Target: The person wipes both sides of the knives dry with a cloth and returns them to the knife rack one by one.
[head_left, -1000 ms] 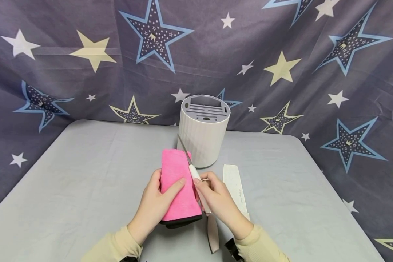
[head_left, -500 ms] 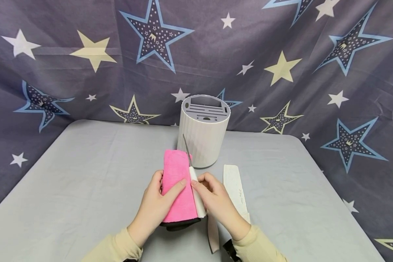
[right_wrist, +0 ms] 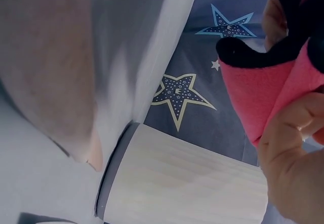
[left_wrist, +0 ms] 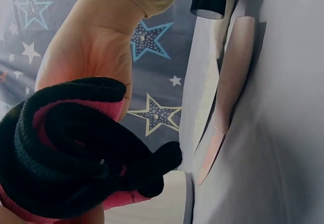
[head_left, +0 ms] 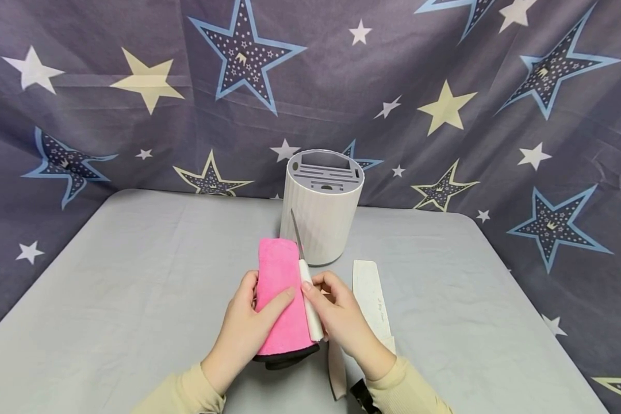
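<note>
In the head view my left hand [head_left: 243, 325] holds a folded pink cloth [head_left: 279, 267] with black edging, thumb across its front. Its rolled black end faces the left wrist camera. My right hand [head_left: 344, 316] pinches the white handle [head_left: 311, 310] of a knife along the cloth's right side. The narrow blade [head_left: 297, 234] points away, its tip overlapping the white ribbed knife block [head_left: 315, 224] behind. Part of the handle lies behind my right thumb. Below that hand, a second knife with a pinkish-beige handle [left_wrist: 237, 72] lies on the table.
A pale cleaver-shaped knife [head_left: 371, 293] lies on the table just right of my right hand. The knife block's slotted top [head_left: 325, 175] faces up near the back edge. Behind the grey-covered table [head_left: 134, 276] hangs a dark curtain with stars [head_left: 393, 63].
The knife has turned more upright, its tip shifting right, and its white handle now sits against the cloth's right edge. The cloth has slid slightly right and down.
</note>
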Available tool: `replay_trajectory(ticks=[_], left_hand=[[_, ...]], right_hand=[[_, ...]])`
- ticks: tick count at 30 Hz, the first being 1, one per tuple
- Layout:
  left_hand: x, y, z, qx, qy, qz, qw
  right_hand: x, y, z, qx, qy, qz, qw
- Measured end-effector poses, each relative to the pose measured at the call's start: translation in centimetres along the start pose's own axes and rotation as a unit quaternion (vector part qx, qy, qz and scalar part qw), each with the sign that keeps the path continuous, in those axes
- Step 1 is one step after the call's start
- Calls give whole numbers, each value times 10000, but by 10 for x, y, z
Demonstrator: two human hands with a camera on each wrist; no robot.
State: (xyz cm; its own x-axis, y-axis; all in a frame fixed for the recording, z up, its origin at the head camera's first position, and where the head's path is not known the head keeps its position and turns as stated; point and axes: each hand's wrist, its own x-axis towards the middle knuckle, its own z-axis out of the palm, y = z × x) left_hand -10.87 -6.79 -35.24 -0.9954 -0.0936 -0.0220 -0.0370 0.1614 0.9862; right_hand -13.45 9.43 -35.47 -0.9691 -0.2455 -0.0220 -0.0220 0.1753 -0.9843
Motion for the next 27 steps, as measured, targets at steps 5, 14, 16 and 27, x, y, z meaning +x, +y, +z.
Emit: replay_trajectory(ticks=[5, 14, 16, 27], left_hand=[[-4, 0, 0, 23, -68, 42, 10000], [-9, -1, 3, 69, -124, 95, 9999], [-11, -1, 3, 86, -156, 86, 9998], [-13, -2, 4, 183, -217, 73, 9996]], right_hand=[[0, -1, 0, 92, 46, 86, 9999], [0, -2, -1, 201, 127, 208, 9995], [0, -2, -1, 178, 160, 221, 9995], [3, -1, -2, 142, 240, 186, 9994]])
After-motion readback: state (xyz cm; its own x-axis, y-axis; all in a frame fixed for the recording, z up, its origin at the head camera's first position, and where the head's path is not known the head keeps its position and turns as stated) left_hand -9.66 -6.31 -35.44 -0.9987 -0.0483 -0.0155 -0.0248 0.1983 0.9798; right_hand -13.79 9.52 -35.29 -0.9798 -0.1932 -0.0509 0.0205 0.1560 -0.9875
